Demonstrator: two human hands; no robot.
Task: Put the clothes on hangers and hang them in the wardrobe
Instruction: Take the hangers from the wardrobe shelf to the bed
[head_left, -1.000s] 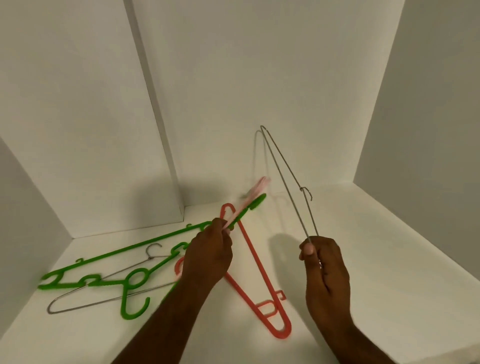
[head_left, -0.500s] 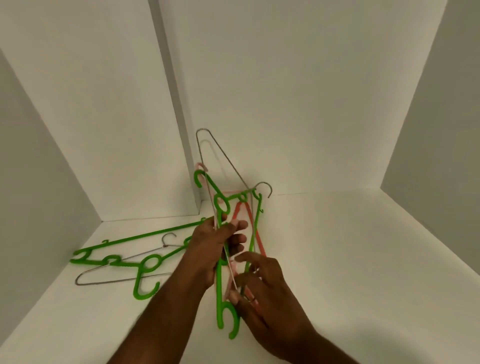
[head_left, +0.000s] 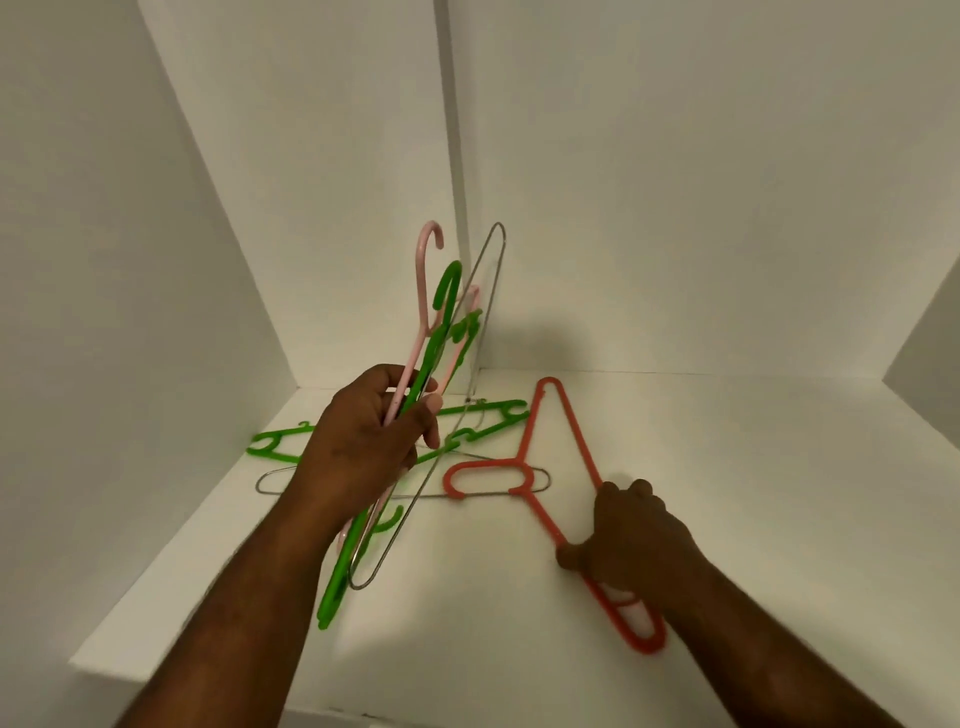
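So my left hand (head_left: 371, 447) is wrapped around a bunch of three hangers, gripped about halfway along: a pink hanger (head_left: 422, 291), a green hanger (head_left: 445, 291) and a thin wire hanger (head_left: 503, 249). The bunch is lifted off the shelf (head_left: 727, 467) and tilted, with the hooks pointing up toward the back corner and the low ends hanging down past my wrist near the front edge.

My right hand (head_left: 636, 535) is down on the shelf with its fingers curled around one arm of the red hanger (head_left: 569, 418). That one lies flat, its hook pointing left, and the end nearest me sticks out past my hand.

Two more are lying flat behind my left hand: a second green hanger (head_left: 272, 451) and a second wire hanger (head_left: 260, 483). The red hook sits over the right end of that wire one.

As for room, there's a wall close on the left, the back wall with a vertical post right behind the raised bunch, and another wall well off to the right. The bare stretch of shelf is to the right of my right hand. The front edge runs under my forearms.
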